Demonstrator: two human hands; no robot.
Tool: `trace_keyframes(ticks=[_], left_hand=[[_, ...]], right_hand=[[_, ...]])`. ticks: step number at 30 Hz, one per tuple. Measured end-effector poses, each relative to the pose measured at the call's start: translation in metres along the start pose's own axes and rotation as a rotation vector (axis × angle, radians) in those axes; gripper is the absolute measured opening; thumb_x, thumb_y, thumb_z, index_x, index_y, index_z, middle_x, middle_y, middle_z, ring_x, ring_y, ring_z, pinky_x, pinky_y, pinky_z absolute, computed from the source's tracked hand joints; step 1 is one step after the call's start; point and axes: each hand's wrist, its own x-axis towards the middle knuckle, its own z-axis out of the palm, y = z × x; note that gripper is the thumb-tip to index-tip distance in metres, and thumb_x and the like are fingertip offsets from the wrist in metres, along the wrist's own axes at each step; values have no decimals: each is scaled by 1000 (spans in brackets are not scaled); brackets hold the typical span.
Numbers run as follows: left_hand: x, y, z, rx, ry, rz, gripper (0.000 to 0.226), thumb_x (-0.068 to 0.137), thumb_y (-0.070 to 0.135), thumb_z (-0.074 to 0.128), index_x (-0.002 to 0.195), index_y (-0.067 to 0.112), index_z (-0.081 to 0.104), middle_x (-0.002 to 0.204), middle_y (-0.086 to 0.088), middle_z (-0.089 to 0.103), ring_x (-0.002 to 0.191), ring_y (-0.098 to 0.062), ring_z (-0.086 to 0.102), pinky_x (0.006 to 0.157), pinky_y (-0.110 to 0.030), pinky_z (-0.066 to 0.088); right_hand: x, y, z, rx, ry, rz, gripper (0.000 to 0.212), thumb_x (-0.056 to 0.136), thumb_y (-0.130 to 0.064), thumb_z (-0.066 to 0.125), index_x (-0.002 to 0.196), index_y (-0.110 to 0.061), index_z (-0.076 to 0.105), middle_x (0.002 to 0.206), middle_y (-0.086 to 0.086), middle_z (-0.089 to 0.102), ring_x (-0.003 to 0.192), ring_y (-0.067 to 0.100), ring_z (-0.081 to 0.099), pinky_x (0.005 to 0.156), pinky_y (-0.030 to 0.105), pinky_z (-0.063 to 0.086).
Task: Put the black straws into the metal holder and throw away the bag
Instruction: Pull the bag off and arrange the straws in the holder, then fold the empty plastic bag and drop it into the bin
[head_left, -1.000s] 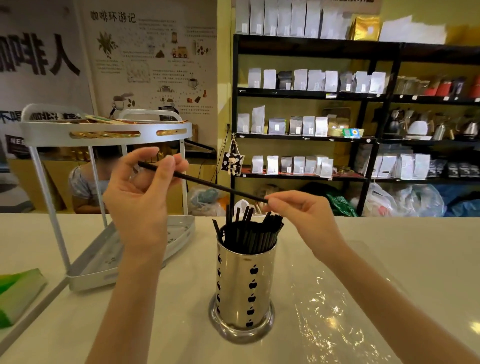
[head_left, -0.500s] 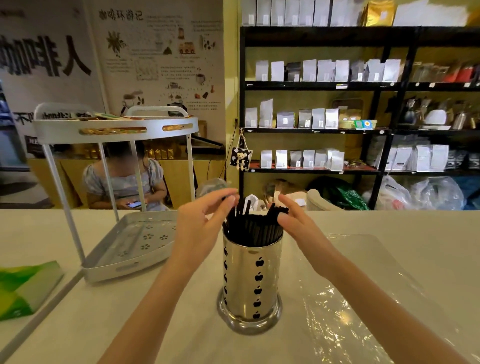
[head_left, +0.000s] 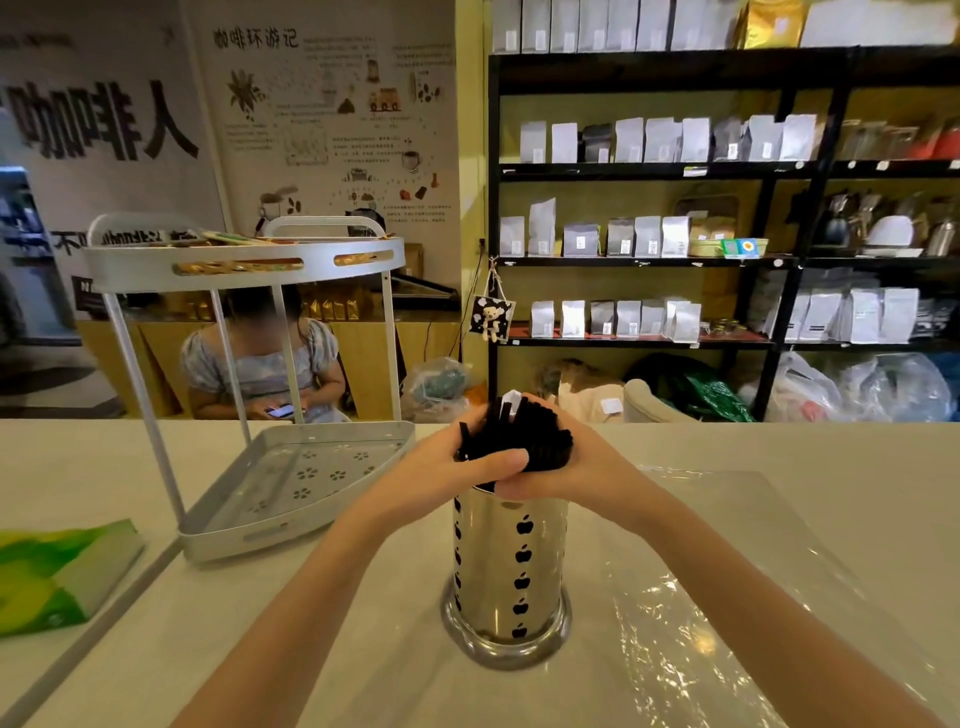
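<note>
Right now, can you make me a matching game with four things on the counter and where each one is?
Things:
1. black straws
2. metal holder
3. clear bag
4. green booklet

Places:
A. flat on the counter, right of the holder
B. far left of the counter
C. gathered between both hands
D. upright in the middle, between the arms

Pairs: 1-C, 2-D, 3-A, 4-B

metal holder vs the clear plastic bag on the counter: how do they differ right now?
The metal holder stands upright; the clear plastic bag lies flat to its right.
The holder is shiny opaque steel with black apple cutouts; the bag is see-through and crinkled.
The holder is packed with black straws, cupped by the left hand and right hand; the bag looks empty and untouched.
Both rest on the white counter.
</note>
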Motion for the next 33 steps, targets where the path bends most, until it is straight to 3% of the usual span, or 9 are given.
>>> trace_keyframes(ticks=[3, 5, 12, 16, 20, 24, 28, 30, 33], left_hand=[[2, 2, 3, 78, 5, 37, 65, 59, 65, 59, 118, 42, 46, 115, 12, 59, 108, -6, 56, 93, -32, 49], [1, 6, 8, 194, 38, 97, 59, 65, 65, 54, 117, 36, 48, 112, 5, 60, 104, -10, 57, 91, -36, 50], [-10, 1, 19, 220, 186, 175, 46, 81, 62, 35, 123, 44, 39, 125, 7, 53, 126, -17, 42, 105, -53, 32], [-24, 3, 19, 166, 161, 171, 48, 69, 72, 43, 115, 62, 32, 121, 26, 47, 114, 13, 41, 105, -33, 39], [-27, 13, 16, 175, 273, 150, 104, 48, 82, 50, 137, 38, 23, 136, 27, 36, 123, 9, 35, 105, -25, 34], [-19, 39, 40, 430, 461, 418, 75, 70, 58, 50, 136, 28, 32, 138, 20, 29, 133, -1, 25, 107, -15, 24], [2, 51, 87, 481, 553, 772, 35, 83, 25, 54, 114, 10, 59, 116, 0, 59, 113, -7, 47, 99, -13, 34], [14, 46, 115, 457, 461, 741, 29, 85, 23, 52, 111, 13, 60, 111, -3, 64, 107, -6, 49, 95, -15, 38], [33, 21, 154, 412, 261, 454, 31, 90, 28, 47, 119, 19, 53, 126, 1, 54, 115, -6, 45, 95, -15, 33]], right_hand=[[7, 5, 2, -47, 50, 31, 41, 70, -27, 75, 102, -38, 54, 96, -10, 62, 90, 0, 61, 83, 22, 54], [9, 8, 4, -65, 93, 50, 53, 66, -39, 74, 114, -29, 54, 102, -5, 64, 97, 6, 61, 86, 26, 53], [-7, 0, 9, -175, 206, -62, 45, 78, -20, 68, 117, -30, 49, 100, -22, 60, 95, -10, 56, 77, 6, 47], [-16, -6, 10, -185, 109, -56, 58, 74, -19, 73, 122, -33, 42, 103, -24, 54, 97, -5, 56, 78, 10, 50], [-19, -8, -1, -161, 95, 3, 74, 68, -23, 78, 127, -35, 35, 107, -28, 54, 100, -17, 52, 76, 0, 42], [-35, -8, -19, -221, 86, 52, 82, 66, -25, 79, 134, -31, 34, 116, -27, 53, 112, -12, 46, 94, 16, 37], [-66, -2, -56, -300, 162, 98, 65, 72, -28, 72, 130, -24, 43, 128, -6, 55, 120, 8, 49, 105, 33, 37], [-84, 12, -81, -346, 276, 172, 48, 80, -20, 66, 126, -20, 49, 124, -1, 58, 115, 12, 53, 103, 36, 40], [-118, 51, -114, -418, 504, 341, 29, 83, -12, 60, 112, -15, 60, 109, 3, 65, 103, 18, 59, 97, 37, 45]])
